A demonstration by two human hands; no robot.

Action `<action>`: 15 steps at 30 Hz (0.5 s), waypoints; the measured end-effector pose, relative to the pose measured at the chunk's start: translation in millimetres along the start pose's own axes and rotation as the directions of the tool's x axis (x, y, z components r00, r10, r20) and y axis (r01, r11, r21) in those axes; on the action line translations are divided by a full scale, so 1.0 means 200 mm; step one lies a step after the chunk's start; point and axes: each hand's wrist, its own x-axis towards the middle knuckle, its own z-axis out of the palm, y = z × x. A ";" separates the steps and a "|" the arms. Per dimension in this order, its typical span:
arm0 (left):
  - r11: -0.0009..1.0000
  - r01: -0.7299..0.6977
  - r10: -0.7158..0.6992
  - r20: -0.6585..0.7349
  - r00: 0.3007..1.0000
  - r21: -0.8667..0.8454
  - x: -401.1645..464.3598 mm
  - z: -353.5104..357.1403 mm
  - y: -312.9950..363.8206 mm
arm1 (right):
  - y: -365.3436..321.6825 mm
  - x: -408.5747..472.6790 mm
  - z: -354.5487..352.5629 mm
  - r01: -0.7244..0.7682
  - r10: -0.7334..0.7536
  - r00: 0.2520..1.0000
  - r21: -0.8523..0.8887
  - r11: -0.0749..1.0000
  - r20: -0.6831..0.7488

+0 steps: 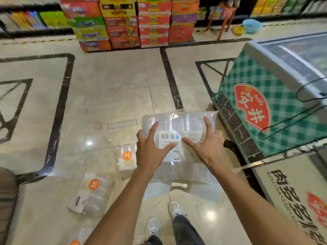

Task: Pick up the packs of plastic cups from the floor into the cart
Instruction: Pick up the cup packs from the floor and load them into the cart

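Note:
I hold a clear pack of plastic cups [178, 122] with a white barcode label in front of me, above the floor. My left hand [150, 151] grips its left side and my right hand [208, 147] its right side, both thumbs lying on the label. On the floor at lower left lie more packs with round orange stickers: one pack [93, 193] beside my left forearm, a second pack [126, 160] by my left wrist, and a third pack [76, 242] at the bottom edge. No cart is in view.
A chest freezer [265, 96] with a green check side stands close on the right, with a white cabinet [292, 191] nearer me. Stacked cartons [134, 23] fill the far middle. A blue basket [251, 25] and an orange stool [224, 16] sit far right. A brown object [7, 191] is at the left edge.

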 end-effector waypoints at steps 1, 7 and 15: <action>0.999 -0.036 0.036 0.030 0.999 0.014 -0.03 0.00 0.06 | 0.02 -0.06 -0.06 -0.043 0.044 0.999 0.011 0.999 -0.031; 0.967 -0.250 0.236 0.205 0.950 0.049 -0.23 0.10 0.33 | 0.25 -0.44 -0.32 -0.236 0.240 0.944 0.048 0.971 -0.225; 0.863 -0.504 0.459 0.457 0.762 -0.026 -0.80 0.48 0.82 | 0.79 -1.04 -0.83 -0.453 0.496 0.762 0.205 0.868 -0.416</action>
